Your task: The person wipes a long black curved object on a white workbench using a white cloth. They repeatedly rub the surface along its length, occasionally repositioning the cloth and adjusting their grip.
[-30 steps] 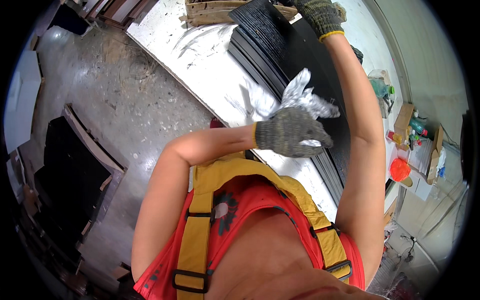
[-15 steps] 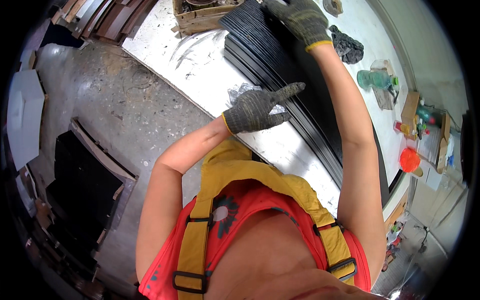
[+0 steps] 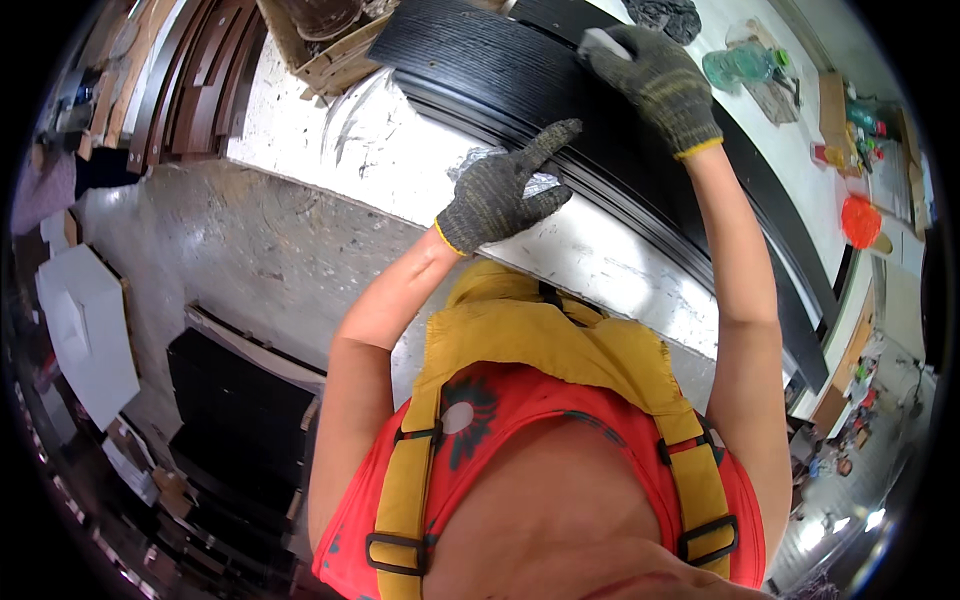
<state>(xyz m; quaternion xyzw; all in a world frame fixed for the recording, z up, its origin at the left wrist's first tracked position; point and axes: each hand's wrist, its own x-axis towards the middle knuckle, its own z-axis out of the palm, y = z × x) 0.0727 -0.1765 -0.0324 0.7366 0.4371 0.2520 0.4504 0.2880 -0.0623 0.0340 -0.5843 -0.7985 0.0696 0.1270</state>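
From my station I had long black boards (image 3: 610,140) in view, piled on the white tabletop (image 3: 610,265), running slantwise across it under the right arm. The top one was dark and slightly glossy, with fine grain lines along its length; several thin edges showed below it on the near side. Its far-left end lay beside a wooden crate (image 3: 340,70). Whether the green bottle (image 3: 735,67) or the small coloured goods at far right bore any print was too small for me to tell.

My left grip (image 3: 495,205), in a dark knitted glove with a yellow cuff, had thumb and forefinger spread well apart over the boards' near edge; I couldn't tell if the fingertip touched. Crumpled clear plastic (image 3: 470,160) lay beneath it. My right grip (image 3: 665,90), gloved alike, was over the boards, thumb and fingers closed on a pale piece (image 3: 606,42).
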